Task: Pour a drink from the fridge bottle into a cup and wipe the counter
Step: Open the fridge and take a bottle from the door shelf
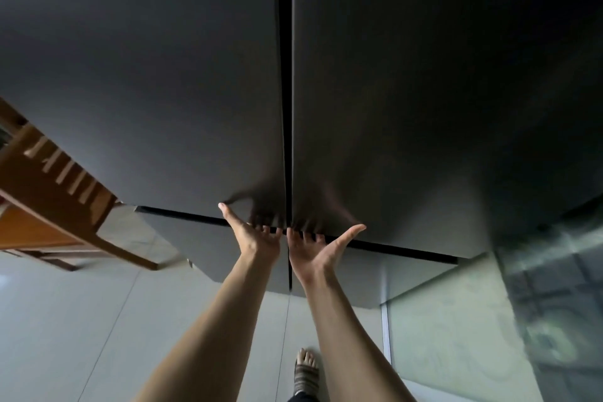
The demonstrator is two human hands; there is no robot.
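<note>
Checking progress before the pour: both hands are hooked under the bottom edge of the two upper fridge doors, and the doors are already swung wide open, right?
Not quite. The head view shows the left hand and right hand with fingers hooked under the bottom edge, but the fridge doors are shut, with only the thin seam between them.

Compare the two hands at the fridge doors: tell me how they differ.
The left hand hooks under the left door; the right hand hooks under the right door. The left thumb points up-left against the door; the right thumb points up-right. Both are palm-up, fingers curled into the gap at the doors' bottom edge beside the centre seam.
</note>
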